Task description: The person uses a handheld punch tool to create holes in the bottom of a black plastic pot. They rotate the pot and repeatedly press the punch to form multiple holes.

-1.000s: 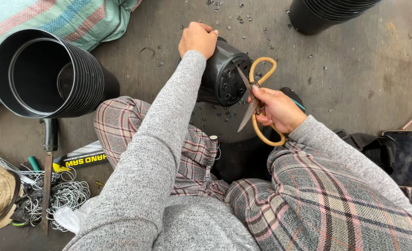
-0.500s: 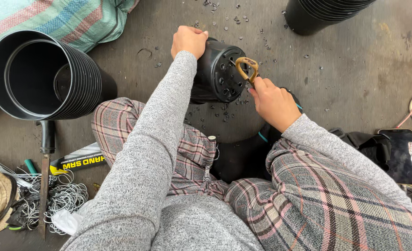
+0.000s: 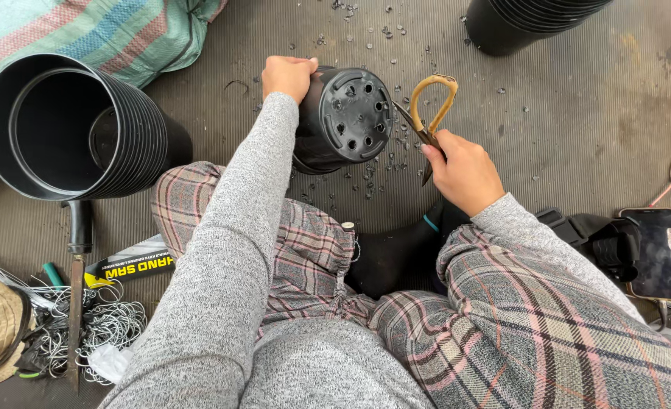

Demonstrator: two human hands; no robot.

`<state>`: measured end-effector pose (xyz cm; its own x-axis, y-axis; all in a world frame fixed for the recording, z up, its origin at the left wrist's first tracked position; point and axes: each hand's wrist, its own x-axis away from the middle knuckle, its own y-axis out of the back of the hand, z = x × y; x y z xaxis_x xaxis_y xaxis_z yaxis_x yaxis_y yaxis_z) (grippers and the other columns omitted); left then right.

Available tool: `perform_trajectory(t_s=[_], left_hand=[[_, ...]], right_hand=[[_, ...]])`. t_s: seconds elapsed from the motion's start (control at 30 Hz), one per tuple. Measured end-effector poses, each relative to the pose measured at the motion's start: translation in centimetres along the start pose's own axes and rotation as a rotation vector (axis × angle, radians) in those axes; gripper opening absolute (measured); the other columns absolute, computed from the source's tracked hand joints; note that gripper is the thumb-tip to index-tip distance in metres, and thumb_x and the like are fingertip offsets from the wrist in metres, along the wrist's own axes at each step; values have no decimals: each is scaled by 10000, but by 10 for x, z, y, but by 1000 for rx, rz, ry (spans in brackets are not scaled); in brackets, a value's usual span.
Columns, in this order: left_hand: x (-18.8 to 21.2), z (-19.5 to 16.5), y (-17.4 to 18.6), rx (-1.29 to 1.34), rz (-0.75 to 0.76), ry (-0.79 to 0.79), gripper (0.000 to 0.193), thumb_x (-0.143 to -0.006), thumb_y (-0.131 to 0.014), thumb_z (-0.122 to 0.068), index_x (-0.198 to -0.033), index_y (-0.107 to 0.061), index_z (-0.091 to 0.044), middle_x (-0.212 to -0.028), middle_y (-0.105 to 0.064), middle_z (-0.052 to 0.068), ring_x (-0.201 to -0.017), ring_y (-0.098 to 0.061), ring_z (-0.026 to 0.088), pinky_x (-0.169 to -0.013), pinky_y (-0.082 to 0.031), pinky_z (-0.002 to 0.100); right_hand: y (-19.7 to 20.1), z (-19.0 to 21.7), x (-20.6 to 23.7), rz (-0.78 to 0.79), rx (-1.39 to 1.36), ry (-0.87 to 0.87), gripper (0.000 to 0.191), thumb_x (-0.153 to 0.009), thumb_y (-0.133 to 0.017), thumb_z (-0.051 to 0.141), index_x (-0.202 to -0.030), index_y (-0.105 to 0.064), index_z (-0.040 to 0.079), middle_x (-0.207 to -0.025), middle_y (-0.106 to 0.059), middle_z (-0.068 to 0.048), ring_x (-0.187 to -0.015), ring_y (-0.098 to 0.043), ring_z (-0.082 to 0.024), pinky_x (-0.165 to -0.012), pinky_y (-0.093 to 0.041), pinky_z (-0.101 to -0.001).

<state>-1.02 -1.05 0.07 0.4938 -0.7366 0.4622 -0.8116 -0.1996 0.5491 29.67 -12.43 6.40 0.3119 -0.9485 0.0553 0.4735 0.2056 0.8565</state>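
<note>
- The left hand grips the rim end of a black plastic pot, which lies on its side on the floor — holed bottom facing the camera.
- The right hand is closed around yellow-handled scissors, just to the right of the pot; the blade tip points at the pot's bottom edge.
- Small black chips lie scattered on the floor below the pot.
- A stack of pots lies well to the left.
</note>
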Motion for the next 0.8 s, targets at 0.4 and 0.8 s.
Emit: perform_trajectory(t_s=[0.4, 0.8], left_hand=[[1, -1, -2, 4, 0, 6, 202, -830, -758, -324, -944, -844, -181, -1045, -803, 38, -948, -763, 227, -902, -580, 376], [1, 0, -1, 13, 5, 6, 196, -826, -759, -310, -938, -837, -170, -1039, -803, 50, -944, -761, 225, -895, -581, 374]], right_hand=[[-3, 3, -2, -62, -92, 118, 233, -1039, -645, 189, -975, -565, -21, -825, -651, -188, -736, -647, -415, -640, -510, -484], [-23, -17, -7, -62, -170, 62, 225, -1037, -638, 188, -1015, -583, -29, -854, -651, -182, -744, -645, -376, -681, -507, -441]])
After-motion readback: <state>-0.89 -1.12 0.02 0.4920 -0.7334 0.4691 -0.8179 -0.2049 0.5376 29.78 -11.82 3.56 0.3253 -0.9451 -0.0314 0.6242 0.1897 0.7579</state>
